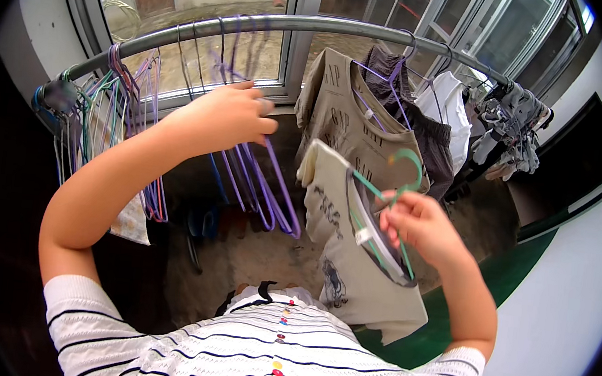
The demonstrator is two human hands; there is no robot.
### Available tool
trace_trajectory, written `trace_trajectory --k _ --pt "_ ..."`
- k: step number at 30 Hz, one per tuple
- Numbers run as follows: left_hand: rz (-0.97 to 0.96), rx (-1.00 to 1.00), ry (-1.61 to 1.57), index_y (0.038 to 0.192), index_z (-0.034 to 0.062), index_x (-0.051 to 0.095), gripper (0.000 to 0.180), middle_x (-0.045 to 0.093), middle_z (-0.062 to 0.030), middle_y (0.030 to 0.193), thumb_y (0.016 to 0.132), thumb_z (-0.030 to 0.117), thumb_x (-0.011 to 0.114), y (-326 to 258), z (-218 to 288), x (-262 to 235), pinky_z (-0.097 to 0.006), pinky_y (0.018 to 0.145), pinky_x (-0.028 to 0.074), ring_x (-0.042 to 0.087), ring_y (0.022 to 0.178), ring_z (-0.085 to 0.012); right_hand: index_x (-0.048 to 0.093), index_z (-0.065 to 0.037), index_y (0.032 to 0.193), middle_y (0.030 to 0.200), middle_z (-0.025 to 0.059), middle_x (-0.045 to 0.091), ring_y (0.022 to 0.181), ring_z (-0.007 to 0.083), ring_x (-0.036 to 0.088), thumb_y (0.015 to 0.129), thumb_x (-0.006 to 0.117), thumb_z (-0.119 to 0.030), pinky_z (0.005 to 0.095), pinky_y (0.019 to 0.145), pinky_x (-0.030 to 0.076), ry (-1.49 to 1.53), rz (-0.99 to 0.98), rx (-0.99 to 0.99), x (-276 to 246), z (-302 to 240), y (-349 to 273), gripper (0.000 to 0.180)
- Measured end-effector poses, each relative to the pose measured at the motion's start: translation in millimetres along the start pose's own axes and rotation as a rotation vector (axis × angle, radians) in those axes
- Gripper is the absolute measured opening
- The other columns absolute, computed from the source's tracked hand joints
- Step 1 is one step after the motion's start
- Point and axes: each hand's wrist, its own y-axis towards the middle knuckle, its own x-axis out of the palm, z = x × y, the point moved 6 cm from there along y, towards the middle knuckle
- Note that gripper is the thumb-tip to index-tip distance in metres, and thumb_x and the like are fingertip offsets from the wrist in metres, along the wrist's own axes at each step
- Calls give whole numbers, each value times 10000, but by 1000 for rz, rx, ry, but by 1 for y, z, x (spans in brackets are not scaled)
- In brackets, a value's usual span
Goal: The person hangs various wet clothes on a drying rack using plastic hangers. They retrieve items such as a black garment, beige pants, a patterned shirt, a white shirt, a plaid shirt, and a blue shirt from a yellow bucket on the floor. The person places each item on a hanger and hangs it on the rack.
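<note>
Holding a pale-green plastic hanger (420, 174) with a cream short-sleeved T-shirt (346, 243) on it, a person is standing at a grey metal rail (317, 24).

The right hand (417, 224) is pinching the hanger just below its hook, fingers drawn narrow, and the dark-necked T-shirt is hanging below the rail's middle, well clear of it. The left hand (235, 116) is curling its fingers at a bunch of slim purple hangers (282, 179), left of the rail's middle; I cannot tell whether it is gripping them. An olive-brown printed T-shirt (344, 112) is hanging just right of the middle, with a white top (446, 115) farther right. Small grey-and-white garments (517, 129) are clustering at the rail's right end, and mixed-colour thin hangers (129, 92) are crowding toward its left end.
</note>
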Motion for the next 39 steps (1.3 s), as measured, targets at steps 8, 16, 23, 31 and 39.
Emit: trace_trajectory --k 8,16,23,31,39 --pt "61 -212 -160 928 86 650 198 635 -91 1008 764 151 741 -99 -30 8 -441 1091 417 556 1175 -296 543 78 1196 912 52 622 658 41 517 989 528 -69 169 483 399 130 -50 -296 46 -136 88 255" --pt "-64 -429 -245 968 45 711 241 639 -126 1047 728 22 727 -159 -45 3 -422 1013 453 516 1250 -334 544 74 1159 947 80 622 692 88 512 1014 478 -45 210 563 441 187 94 -335 46 -118 202 199" --pt "-52 -671 -401 1126 56 689 503 590 -137 1312 761 -191 445 -178 -48 -13 -382 1097 393 454 1347 -344 417 86 1378 1047 163 658 912 205 656 992 545 -106 309 821 568 109 240 -372 51 -88 212 451" --pt "791 -272 -285 1077 17 697 348 657 -182 988 754 59 575 -141 105 -76 -367 735 517 649 886 -297 712 -65 1070 909 93 706 762 215 690 857 649 -52 309 658 538 -828 503 -1208 9 -58 58 223" --pt "46 304 -1192 922 79 713 330 641 -64 878 668 -102 606 133 307 100 -341 668 499 617 780 -255 698 -27 1012 823 11 676 768 71 621 924 628 -64 214 690 484 -47 1268 -569 -233 218 -99 119"
